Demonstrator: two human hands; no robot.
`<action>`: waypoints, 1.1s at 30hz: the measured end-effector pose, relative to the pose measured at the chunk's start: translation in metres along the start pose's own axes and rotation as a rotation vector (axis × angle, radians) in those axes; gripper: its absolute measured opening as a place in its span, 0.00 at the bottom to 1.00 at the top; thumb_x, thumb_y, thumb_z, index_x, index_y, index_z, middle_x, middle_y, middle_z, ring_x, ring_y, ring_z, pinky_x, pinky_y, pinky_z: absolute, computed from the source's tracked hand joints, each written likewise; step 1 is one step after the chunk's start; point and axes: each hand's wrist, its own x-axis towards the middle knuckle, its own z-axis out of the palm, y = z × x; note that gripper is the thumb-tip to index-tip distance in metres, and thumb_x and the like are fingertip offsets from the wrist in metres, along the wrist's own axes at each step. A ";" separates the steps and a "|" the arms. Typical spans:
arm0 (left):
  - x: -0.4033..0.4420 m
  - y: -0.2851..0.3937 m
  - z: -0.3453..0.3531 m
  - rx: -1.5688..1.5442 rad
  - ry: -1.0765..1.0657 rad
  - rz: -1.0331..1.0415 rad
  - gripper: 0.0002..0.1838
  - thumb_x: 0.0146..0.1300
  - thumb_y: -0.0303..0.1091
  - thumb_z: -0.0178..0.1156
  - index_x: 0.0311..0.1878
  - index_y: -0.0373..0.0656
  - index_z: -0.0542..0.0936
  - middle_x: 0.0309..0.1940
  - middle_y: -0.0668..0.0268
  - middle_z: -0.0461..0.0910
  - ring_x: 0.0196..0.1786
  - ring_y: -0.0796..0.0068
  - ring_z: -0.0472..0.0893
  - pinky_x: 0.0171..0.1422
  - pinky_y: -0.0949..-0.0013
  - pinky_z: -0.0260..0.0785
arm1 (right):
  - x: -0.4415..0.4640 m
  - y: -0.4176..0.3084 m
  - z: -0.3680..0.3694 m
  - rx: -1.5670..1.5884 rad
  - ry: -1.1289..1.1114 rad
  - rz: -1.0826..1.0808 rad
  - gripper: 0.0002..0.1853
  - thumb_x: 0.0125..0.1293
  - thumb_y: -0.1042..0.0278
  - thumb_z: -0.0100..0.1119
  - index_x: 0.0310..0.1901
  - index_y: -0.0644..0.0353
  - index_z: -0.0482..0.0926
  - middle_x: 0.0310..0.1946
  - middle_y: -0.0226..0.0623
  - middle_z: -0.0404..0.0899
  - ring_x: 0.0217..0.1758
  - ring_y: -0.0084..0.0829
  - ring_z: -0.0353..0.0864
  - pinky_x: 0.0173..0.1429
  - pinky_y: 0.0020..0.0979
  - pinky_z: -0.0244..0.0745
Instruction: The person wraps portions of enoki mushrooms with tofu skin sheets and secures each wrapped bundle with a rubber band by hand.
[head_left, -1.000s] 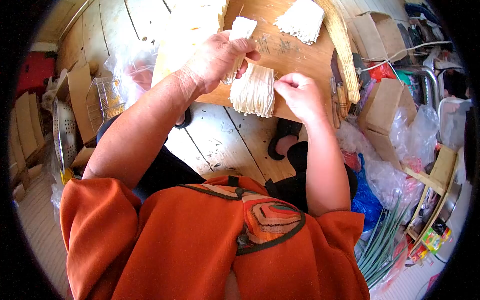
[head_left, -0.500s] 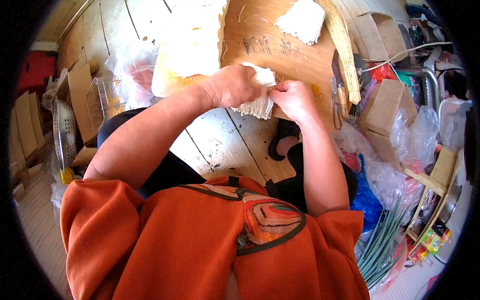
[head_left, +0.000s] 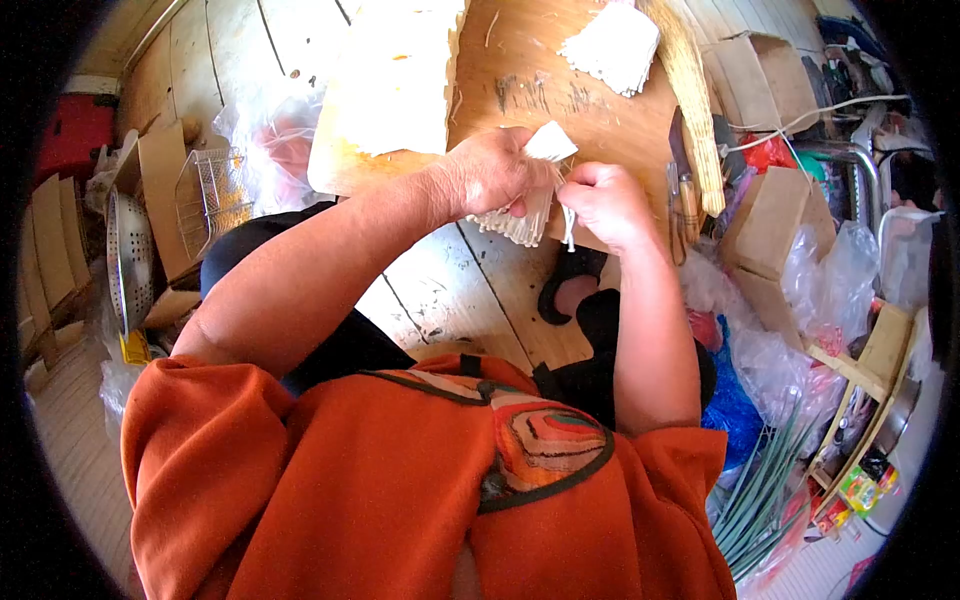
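Observation:
My left hand (head_left: 495, 172) is closed around a bunch of enoki mushrooms (head_left: 515, 222), whose thin white stalks fan downward below the fingers. A white end of the bunch stands up past the thumb. Just to the right, my right hand (head_left: 605, 200) pinches a few thin strands (head_left: 569, 230) that hang from its fingertips. Both hands are over the near edge of a wooden board (head_left: 520, 75). A second white bunch (head_left: 615, 48) lies at the board's far right. A wide white layer (head_left: 395, 90) with an uneven edge covers its left side.
Along the board's right edge lie a long yellow straw-like bundle (head_left: 690, 100) and a wooden-handled tool (head_left: 688, 205). Cardboard boxes (head_left: 770, 215), plastic bags (head_left: 835, 265) and long green stalks (head_left: 765, 500) stand at right. A metal colander (head_left: 130, 260) and a wire basket (head_left: 220, 190) are at left.
My right hand has drawn slightly right, away from the bunch, with a few strands now hanging from its fingers. My left hand still grips the bunch, which has turned a little.

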 end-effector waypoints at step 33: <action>-0.016 0.004 0.006 -0.386 -0.174 0.244 0.16 0.64 0.39 0.57 0.48 0.36 0.75 0.36 0.61 0.81 0.29 0.76 0.78 0.33 0.75 0.70 | -0.048 -0.051 -0.020 0.104 -0.130 -0.318 0.10 0.56 0.73 0.58 0.40 0.64 0.80 0.26 0.42 0.83 0.28 0.31 0.83 0.37 0.30 0.77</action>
